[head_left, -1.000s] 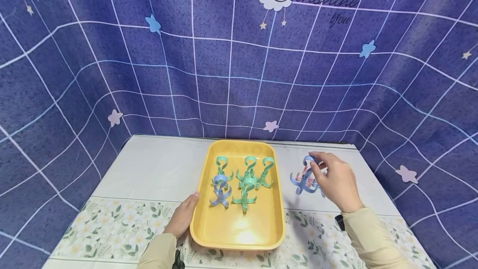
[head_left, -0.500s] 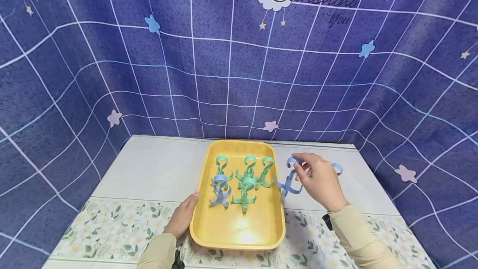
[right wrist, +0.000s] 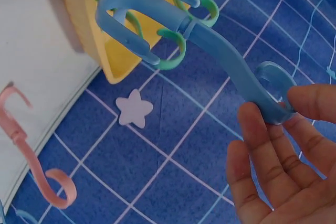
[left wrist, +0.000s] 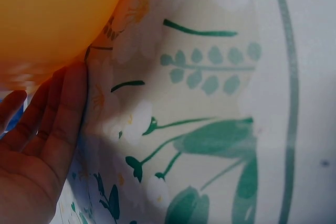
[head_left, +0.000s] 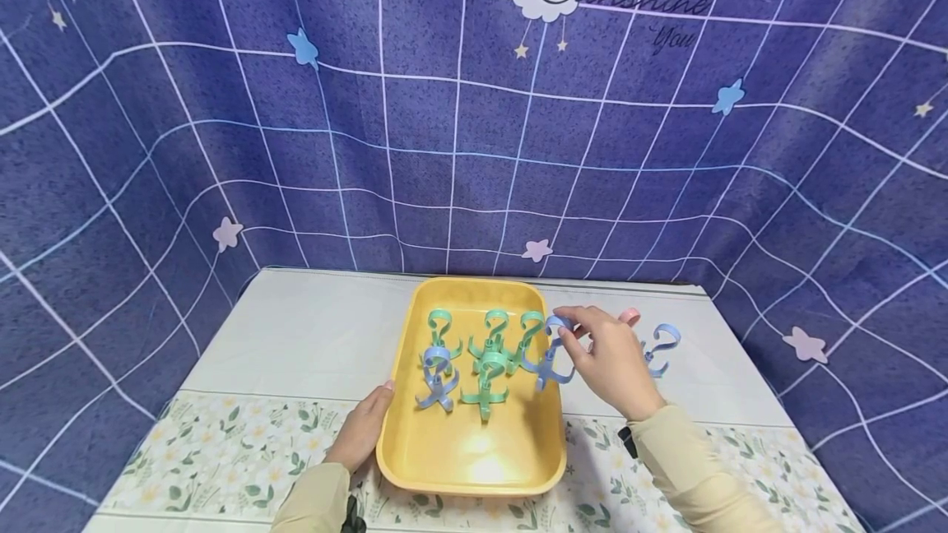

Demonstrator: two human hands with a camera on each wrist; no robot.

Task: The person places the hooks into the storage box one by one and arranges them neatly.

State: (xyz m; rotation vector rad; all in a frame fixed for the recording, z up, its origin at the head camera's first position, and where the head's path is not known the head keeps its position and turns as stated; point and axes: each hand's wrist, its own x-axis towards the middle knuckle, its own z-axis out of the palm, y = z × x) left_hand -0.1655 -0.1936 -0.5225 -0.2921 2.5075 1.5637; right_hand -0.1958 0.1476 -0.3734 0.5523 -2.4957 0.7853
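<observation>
A yellow tray point(head_left: 518, 467) lies in the middle of the table with several green hooks point(head_left: 494, 348) and a blue hook point(head_left: 437, 381) in it. My right hand point(head_left: 609, 362) pinches the top loop of another blue hook point(head_left: 548, 359) and holds it in the air over the tray's right rim; the right wrist view shows the same blue hook point(right wrist: 210, 51) between thumb and fingers point(right wrist: 262, 129). My left hand point(head_left: 364, 428) rests flat against the tray's front left side, its fingers point(left wrist: 50, 124) straight along the yellow tray point(left wrist: 47, 14).
A loose blue hook point(head_left: 659, 349) lies on the table right of my right hand, and a pink hook point(right wrist: 31, 166) lies near it. A floral tablecloth point(head_left: 222, 451) covers the table. A blue grid-pattern backdrop point(head_left: 474, 105) hangs close behind.
My right hand has lifted the blue hook off the table and carried it left to the tray's right rim. The left hand and tray have not moved.
</observation>
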